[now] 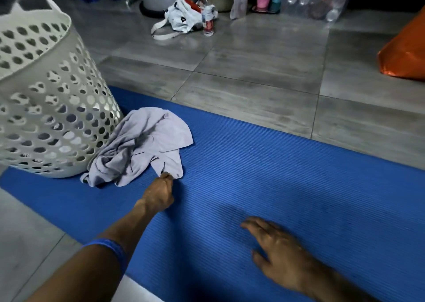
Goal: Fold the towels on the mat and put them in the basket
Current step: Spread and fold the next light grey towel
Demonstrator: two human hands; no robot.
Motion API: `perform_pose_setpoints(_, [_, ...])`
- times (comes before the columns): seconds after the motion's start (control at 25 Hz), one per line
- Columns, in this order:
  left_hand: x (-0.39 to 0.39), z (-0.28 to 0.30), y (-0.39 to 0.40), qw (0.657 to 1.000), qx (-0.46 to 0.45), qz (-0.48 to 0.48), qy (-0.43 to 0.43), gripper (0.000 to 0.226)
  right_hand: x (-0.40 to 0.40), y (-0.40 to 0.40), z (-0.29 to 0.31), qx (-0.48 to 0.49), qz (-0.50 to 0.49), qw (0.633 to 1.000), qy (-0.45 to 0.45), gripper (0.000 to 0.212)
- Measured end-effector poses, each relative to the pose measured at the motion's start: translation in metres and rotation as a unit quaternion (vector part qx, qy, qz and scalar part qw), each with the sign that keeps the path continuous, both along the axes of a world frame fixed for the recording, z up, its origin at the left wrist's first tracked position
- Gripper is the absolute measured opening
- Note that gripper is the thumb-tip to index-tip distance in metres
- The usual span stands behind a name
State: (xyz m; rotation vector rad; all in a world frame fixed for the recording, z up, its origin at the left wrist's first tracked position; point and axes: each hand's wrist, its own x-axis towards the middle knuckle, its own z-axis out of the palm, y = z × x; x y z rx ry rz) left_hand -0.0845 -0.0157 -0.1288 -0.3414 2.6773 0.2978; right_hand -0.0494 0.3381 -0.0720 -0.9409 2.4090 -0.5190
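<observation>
Towel [142, 145], pale grey and crumpled, is lying on the blue ribbed mat [276, 175], leaning against the foot of the white perforated laundry basket [46, 108] that is standing at the mat's far left end. The left hand [159, 192] is pinching the towel's near corner between curled fingers. The right hand [278, 253] is resting flat on the mat, fingers spread and holding nothing, well apart from the towel.
</observation>
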Motion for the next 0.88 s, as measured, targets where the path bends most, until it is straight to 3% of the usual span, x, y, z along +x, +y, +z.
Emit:
perform_pose_setpoints(0.12, [-0.002, 0.005, 0.026, 0.994, 0.083, 0.005, 0.076, 0.051, 0.004, 0.015, -0.001, -0.006, -0.017, 1.0, -0.013, 0.087])
perform_pose_setpoints(0.28, [-0.006, 0.039, 0.135, 0.963, 0.203, -0.068, 0.164, 0.047, 0.0, 0.033, -0.006, -0.037, -0.087, 0.995, -0.037, 0.081])
perform_pose_setpoints(0.48, [0.007, 0.085, 0.272, 0.868, 0.363, -0.292, 0.171, 0.035, -0.012, 0.073, -0.003, -0.245, -0.314, 0.917, -0.009, 0.09])
perform_pose_setpoints(0.64, [0.019, 0.096, 0.317, 0.848, 0.481, -0.213, 0.063, 0.041, -0.012, 0.136, 0.0, -0.212, -0.363, 0.905, 0.062, 0.019])
perform_pose_setpoints(0.72, [0.026, 0.079, 0.315, 0.868, 0.434, -0.233, 0.056, 0.044, -0.008, 0.167, -0.005, -0.18, -0.412, 0.891, 0.06, 0.023])
perform_pose_setpoints(0.8, [0.036, 0.057, 0.301, 0.911, 0.286, -0.295, 0.025, 0.053, -0.006, 0.193, -0.005, -0.161, -0.471, 0.867, 0.04, 0.027])
perform_pose_setpoints(0.88, [0.044, 0.034, 0.278, 0.923, 0.119, -0.365, 0.001, 0.06, -0.001, 0.211, -0.004, -0.105, -0.46, 0.879, 0.068, 0.026])
